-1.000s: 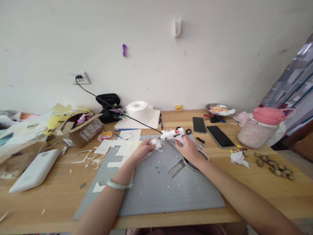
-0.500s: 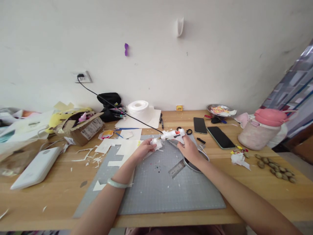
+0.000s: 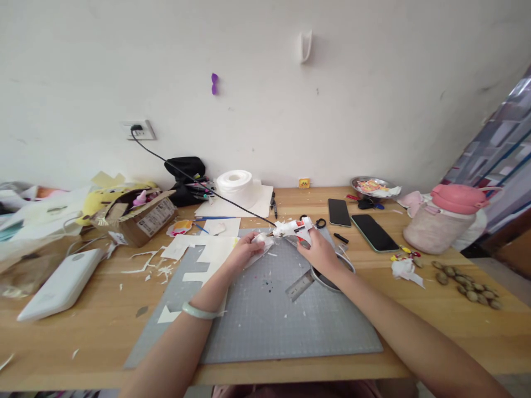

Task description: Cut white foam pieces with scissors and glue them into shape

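Note:
My right hand (image 3: 318,250) is closed round the handle of a white hot glue gun (image 3: 295,227), whose nozzle points left. An orange-red trigger shows by the fingers. Between the fingers of my left hand (image 3: 245,250) is a small white paper piece (image 3: 261,241), right at the nozzle tip; its exact shape is hard to make out. Beneath both hands lies a grey cutting mat (image 3: 290,326). Cut white paper (image 3: 215,251) with notched edges lies under and beside my left forearm. A steel ruler (image 3: 300,286) and a grey round dish (image 3: 332,284) sit below my right hand.
The glue gun's black cord (image 3: 199,182) runs to the wall socket (image 3: 139,130). Scissors (image 3: 320,223) lie behind the gun. Two phones (image 3: 375,232), a pink-lidded jug (image 3: 442,221) and a metal bowl (image 3: 373,188) stand right. A cardboard box (image 3: 136,218) and white power bank (image 3: 62,284) are left.
The glue gun has tilted slightly and its orange-red trigger now shows. My left hand and the paper piece have shifted a little; otherwise the scene is the same.

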Action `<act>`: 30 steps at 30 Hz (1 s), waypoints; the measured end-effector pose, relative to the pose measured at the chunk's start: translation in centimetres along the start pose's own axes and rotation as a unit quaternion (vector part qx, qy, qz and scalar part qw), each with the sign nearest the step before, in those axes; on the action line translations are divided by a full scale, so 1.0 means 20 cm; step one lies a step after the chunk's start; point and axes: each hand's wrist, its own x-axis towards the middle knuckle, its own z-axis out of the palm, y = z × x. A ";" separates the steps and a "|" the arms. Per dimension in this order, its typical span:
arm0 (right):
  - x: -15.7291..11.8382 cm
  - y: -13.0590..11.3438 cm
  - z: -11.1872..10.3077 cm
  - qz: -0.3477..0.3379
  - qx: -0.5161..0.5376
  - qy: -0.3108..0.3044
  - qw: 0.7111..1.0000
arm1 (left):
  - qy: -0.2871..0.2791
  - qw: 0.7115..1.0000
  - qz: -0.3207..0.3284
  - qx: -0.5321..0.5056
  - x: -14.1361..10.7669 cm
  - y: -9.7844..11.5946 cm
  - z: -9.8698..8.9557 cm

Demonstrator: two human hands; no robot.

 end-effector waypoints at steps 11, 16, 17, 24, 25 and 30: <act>0.00 0.00 -0.02 0.000 -0.011 -0.034 0.999 | -0.001 1.000 0.010 -0.027 -0.02 0.02 0.00; 0.00 -0.01 -0.03 0.007 -0.011 -0.036 0.999 | 0.015 0.999 0.025 -0.014 -0.01 0.01 -0.01; 0.00 -0.01 -0.03 0.009 -0.011 -0.034 0.999 | 0.017 0.999 0.029 -0.011 -0.01 0.01 -0.01; 0.00 -0.01 -0.01 0.020 -0.008 -0.018 1.000 | 0.048 0.998 0.049 -0.003 -0.01 0.02 0.00; 0.00 -0.01 -0.01 0.020 -0.007 -0.019 1.000 | 0.053 0.997 0.054 -0.003 0.00 0.02 0.00; 0.00 -0.01 -0.02 0.018 -0.001 -0.027 0.999 | 0.066 0.994 0.085 0.001 -0.01 0.03 0.00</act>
